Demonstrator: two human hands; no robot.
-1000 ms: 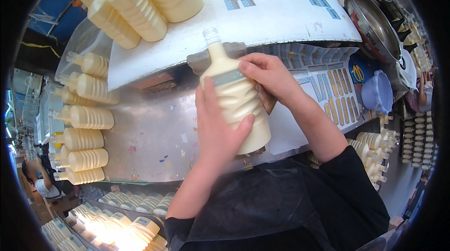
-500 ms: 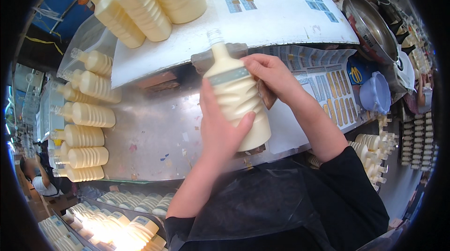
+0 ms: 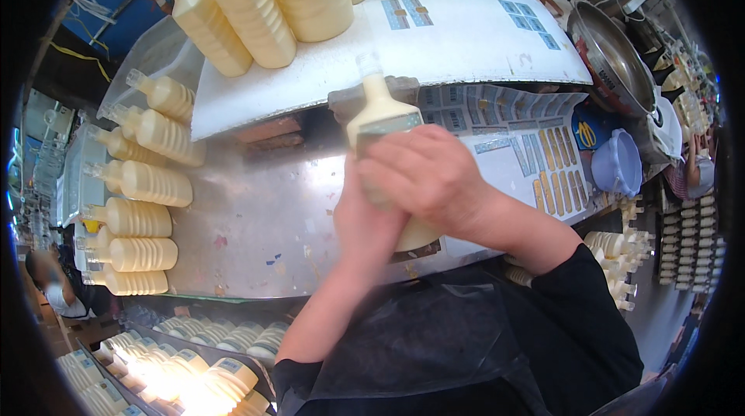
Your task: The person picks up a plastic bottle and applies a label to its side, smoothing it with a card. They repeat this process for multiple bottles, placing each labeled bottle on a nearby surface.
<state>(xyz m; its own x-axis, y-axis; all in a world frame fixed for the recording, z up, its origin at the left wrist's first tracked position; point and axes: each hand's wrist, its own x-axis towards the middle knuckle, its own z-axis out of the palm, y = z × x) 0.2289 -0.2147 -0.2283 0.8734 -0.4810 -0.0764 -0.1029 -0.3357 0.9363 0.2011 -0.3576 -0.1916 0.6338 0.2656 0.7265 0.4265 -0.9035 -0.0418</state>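
Note:
A cream plastic bottle with a clear threaded neck lies before me, its neck end on a grey cloth-like rest. Around its shoulder runs a blue-grey label strip. My left hand grips the bottle's left side, lower down. Across the front lies my right hand, fingers curled and pressed over the strip, hiding most of the ribbed body. A flat brownish-grey piece shows at its fingertips, mostly covered and slightly blurred.
Cream bottles lie in a row at the left. Others stand on the raised white board. Label sheets spread right of my hands, near a lavender basin and a metal pan. Crated bottles sit lower left.
My right hand has swept left from the bottle's right edge across its front, carrying the flat piece over the label strip. My left hand keeps its hold.

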